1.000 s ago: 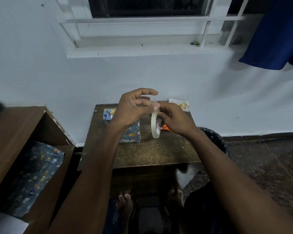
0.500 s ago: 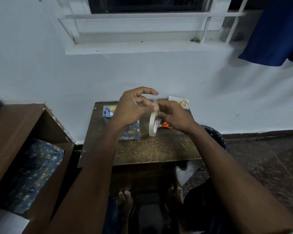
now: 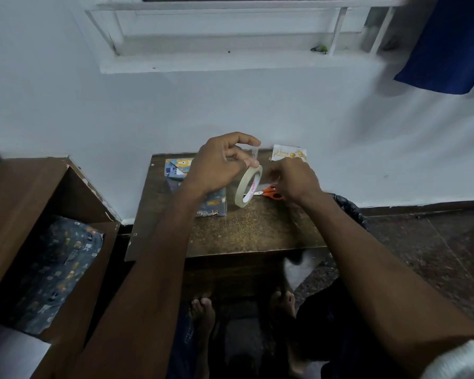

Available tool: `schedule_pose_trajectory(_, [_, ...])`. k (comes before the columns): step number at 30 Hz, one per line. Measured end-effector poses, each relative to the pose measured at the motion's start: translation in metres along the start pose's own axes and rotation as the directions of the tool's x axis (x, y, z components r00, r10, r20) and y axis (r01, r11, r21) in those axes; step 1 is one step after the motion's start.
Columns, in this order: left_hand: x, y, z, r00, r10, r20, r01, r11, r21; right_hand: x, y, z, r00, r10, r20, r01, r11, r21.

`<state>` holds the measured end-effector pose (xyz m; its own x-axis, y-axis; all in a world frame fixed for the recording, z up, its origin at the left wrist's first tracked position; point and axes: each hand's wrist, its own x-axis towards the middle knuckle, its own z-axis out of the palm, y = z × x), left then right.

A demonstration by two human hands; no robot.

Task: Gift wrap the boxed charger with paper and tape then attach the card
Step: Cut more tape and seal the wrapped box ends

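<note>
Both hands were up over the small table (image 3: 246,233), and the tape roll (image 3: 248,186) hung on edge between them. The left hand (image 3: 219,165) pinched the roll's top rim with thumb and fingers, a short clear strip standing up at its fingertips, likely to keep the free end from sticking back down. The right hand (image 3: 296,179) was curled beside the roll; what it gripped, I could not tell. The wrapped box (image 3: 203,201) lay on the table under the left wrist, close for taping. The scissors (image 3: 271,192) waited beneath the right hand, and the card (image 3: 289,154) leaned at the wall.
</note>
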<state>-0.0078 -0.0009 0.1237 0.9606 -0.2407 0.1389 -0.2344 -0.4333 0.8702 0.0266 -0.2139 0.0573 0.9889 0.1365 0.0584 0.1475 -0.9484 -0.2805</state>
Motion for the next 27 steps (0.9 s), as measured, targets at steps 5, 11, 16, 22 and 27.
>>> schedule_pose_trajectory(5, [-0.002, 0.004, 0.000, 1.000, -0.014, -0.007, 0.014, 1.000, 0.001, -0.006, -0.004, 0.010, 1.000, -0.016, -0.012, 0.015, 0.993, -0.117])
schedule_pose_trajectory(11, [-0.002, 0.005, -0.001, 0.999, -0.021, 0.028, 0.020, 0.999, 0.033, -0.006, -0.016, 0.018, 0.992, -0.124, -0.028, 0.107, 0.935, -0.339])
schedule_pose_trajectory(16, [-0.003, 0.004, -0.003, 0.998, -0.032, 0.053, 0.031, 0.999, 0.010, -0.012, -0.014, 0.021, 0.998, -0.042, 0.051, 0.058, 0.920, -0.387])
schedule_pose_trajectory(22, [-0.002, 0.003, -0.003, 0.998, -0.041, 0.043, 0.040, 0.999, 0.017, -0.006, 0.012, -0.011, 0.997, 0.072, -0.017, -0.068, 0.986, 0.154])
schedule_pose_trajectory(27, [-0.003, 0.005, -0.001, 0.998, -0.064, 0.025, 0.062, 0.993, 0.096, -0.020, 0.010, -0.030, 0.998, -0.041, -0.040, 0.054, 0.907, 0.417])
